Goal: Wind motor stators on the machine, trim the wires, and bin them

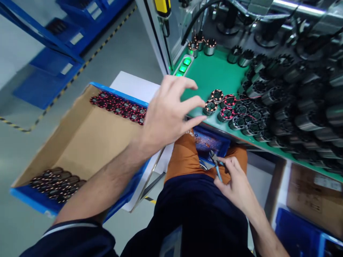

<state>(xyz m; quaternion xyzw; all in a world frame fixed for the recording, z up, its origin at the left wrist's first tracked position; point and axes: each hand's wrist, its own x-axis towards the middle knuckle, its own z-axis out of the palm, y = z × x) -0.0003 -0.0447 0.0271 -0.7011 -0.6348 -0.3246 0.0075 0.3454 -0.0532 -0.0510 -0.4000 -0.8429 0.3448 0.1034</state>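
My left hand [174, 110] hangs over the near left edge of the green bench mat [217, 73], fingers spread and nothing between them. Just past its fingertips stands a copper-wound motor stator [210, 107], with another copper-wound one [217, 95] behind it. Two stators with red windings [227, 113] sit to their right, loose wire ends trailing rightward. Low over my lap, my right hand [232, 175] grips blue-handled wire cutters [215, 163], their jaws pointing up and left. Whether the jaws touch anything cannot be seen clearly.
Many bare stators [284, 96] crowd the mat's right side. Green lit buttons [184, 66] are beside the machine frame. A cardboard-lined blue bin [88, 139] at left holds rows of wound stators. Under the bench edge, a blue tray [209, 141] contains copper scraps.
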